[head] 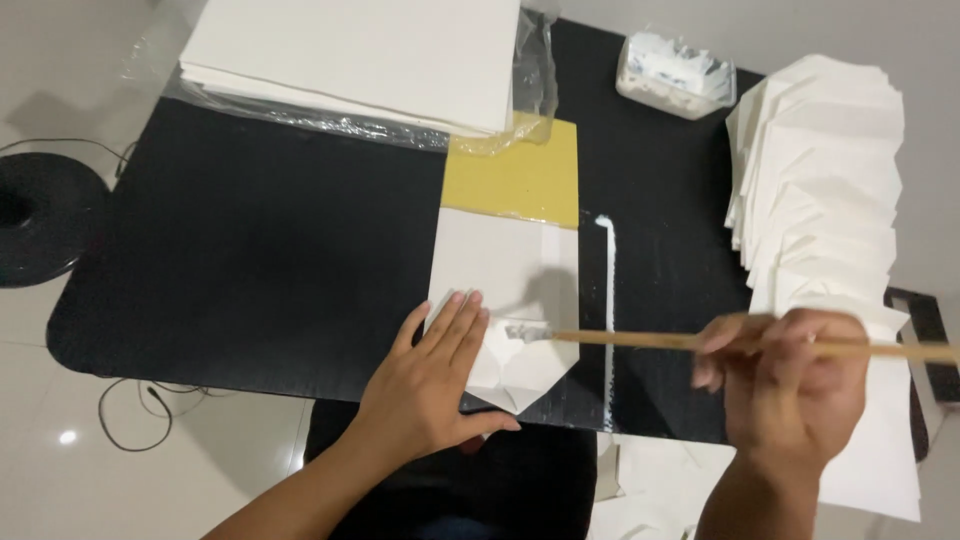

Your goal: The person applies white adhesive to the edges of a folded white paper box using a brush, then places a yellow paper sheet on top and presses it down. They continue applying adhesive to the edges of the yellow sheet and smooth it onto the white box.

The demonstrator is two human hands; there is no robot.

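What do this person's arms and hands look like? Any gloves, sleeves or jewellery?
Both are bare. The left hand wears no glove, and its forearm shows no sleeve down to the picture's edge. The right hand is likewise ungloved, its wrist uncovered. No watch or bracelet shows; the right hand is blurred, so a ring cannot be ruled out.

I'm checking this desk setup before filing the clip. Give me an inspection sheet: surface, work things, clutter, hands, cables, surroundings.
Surface: black tabletop with a white streak beside the work.
Work things: folded white paper lying on a yellow card; thin brush with its tip on the paper.
Clutter: sheet stack on clear plastic at the back; folded pile at the right; clear tub.
Hands: left hand flat on the paper; right hand grips the brush.
Cables: thin cable looped on the floor.
Surroundings: pale tiled floor; round black object at the left.
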